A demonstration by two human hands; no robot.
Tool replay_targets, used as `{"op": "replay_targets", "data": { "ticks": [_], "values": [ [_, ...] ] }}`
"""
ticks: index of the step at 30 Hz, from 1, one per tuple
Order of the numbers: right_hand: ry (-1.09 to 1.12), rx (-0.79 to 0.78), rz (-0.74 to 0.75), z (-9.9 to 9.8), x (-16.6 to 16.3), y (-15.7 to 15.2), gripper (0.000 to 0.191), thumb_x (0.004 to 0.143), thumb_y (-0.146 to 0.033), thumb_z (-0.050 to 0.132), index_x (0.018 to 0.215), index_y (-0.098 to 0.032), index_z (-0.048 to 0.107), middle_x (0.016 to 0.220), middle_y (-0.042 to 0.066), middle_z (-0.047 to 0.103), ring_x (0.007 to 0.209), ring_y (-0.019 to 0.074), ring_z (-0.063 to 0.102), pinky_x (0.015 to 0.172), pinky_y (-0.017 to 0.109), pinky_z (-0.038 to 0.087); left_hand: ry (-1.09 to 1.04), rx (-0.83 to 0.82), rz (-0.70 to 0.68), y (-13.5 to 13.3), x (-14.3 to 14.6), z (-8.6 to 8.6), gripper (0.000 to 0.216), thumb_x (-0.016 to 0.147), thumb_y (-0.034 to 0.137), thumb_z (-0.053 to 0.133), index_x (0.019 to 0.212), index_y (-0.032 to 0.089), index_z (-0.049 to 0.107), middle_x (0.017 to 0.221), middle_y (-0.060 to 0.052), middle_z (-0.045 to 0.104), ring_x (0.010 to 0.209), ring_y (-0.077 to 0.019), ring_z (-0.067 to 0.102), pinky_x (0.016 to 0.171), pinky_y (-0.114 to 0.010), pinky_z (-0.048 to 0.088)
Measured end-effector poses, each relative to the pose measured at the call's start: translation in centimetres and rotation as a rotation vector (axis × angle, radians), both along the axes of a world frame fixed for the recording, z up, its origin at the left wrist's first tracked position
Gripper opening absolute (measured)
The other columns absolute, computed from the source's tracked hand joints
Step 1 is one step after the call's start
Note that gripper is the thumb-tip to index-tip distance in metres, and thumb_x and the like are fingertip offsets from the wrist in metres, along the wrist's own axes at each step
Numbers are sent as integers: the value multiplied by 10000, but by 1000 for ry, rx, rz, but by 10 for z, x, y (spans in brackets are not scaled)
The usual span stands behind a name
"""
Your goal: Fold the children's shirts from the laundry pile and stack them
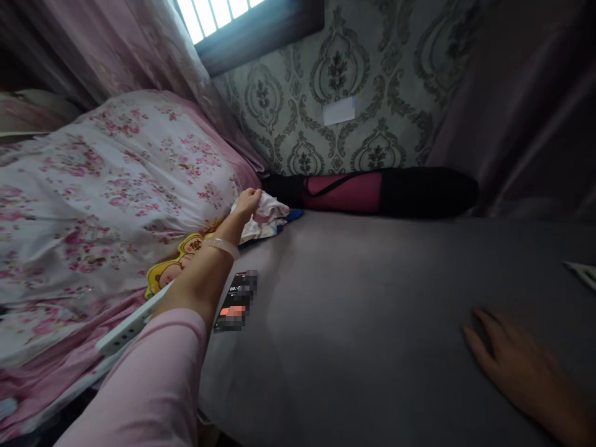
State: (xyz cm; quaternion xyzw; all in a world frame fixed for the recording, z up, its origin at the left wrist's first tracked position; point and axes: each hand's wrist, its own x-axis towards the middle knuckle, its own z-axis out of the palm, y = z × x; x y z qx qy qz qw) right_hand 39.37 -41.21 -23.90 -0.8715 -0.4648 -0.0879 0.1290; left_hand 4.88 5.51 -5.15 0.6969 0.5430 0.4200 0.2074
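My left arm stretches forward, and my left hand (pixel 248 202) is closed on a white and pink piece of clothing (pixel 267 218) at the far left of the grey surface. Its fingertips are partly hidden by the hand itself. Something dark blue (pixel 294 215) peeks out from under that cloth. A phone (pixel 236 301) with a lit screen lies to the right of my left forearm. At the lower right, my right hand (pixel 516 363) rests low over the grey surface (pixel 363 310), slightly blurred, thumb and fingers apart, with nothing in it.
A long black and dark-red bag (pixel 344 191) lies along the patterned wall. Floral bedding (pixel 153 161) rises on the left. Beside my left forearm are a yellow cartoon item (pixel 162 276) and a white power strip (pixel 125 329). A flat object (pixel 580 270) sits at the right edge.
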Motion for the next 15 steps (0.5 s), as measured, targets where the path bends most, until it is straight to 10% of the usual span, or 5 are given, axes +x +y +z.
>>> {"op": "replay_targets", "data": {
  "ticks": [7, 10, 15],
  "values": [
    [-40, 2, 14, -9, 5, -5, 661, 868, -545, 225, 1243, -126, 571, 1363, 199, 525, 1258, 366, 483, 1014, 507, 409, -634, -231, -231, -58, 53, 30, 34, 843, 183, 530, 839, 156, 510, 593, 53, 441, 509, -82, 454, 547, -197, 417],
    [10, 17, 17, -6, 9, 1, 612, 862, -515, 281, 1211, -120, 592, 1352, 207, 533, 1241, 383, 494, 1007, 520, 411, -804, -268, -313, -91, 74, 41, 293, 772, 62, 543, 1049, 151, 513, 645, 48, 502, 513, -74, 491, 578, -194, 455],
    [340, 182, 95, 43, -16, 32, 397, 791, -421, 421, 994, -182, 665, 1065, 150, 693, 965, 315, 656, 900, 480, 496, -912, -504, -708, -154, 99, 58, 315, 744, 28, 458, 1032, 71, 578, 738, -31, 611, 607, -95, 592, 664, -215, 529]
  ]
}}
